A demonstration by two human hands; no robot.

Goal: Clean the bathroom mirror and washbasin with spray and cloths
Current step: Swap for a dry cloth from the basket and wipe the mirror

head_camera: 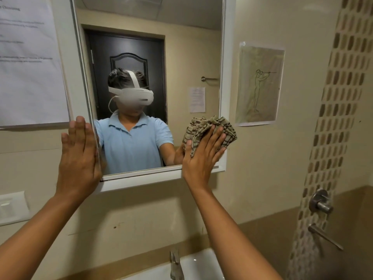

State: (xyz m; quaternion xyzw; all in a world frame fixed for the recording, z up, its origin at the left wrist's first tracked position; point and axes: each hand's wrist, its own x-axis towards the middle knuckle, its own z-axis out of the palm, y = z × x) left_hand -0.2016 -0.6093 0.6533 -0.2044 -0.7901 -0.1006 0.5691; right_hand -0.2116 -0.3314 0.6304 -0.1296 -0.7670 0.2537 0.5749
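Note:
The white-framed mirror [181,57] hangs on the beige wall straight ahead. My right hand [203,156] presses a crumpled brown striped cloth [203,128] flat against the mirror's lower right corner. My left hand [79,152] lies flat, fingers together, on the mirror's lower left edge and holds nothing. Below, the white washbasin [198,265] shows at the bottom edge with a metal tap [176,263] at its back. No spray bottle is in view.
A printed sheet [28,61] is taped left of the mirror and a line drawing [259,83] right of it. A white switch plate [13,208] sits low on the left. A wall valve [321,202] and a metal lever [325,237] stick out at the right by the mosaic strip.

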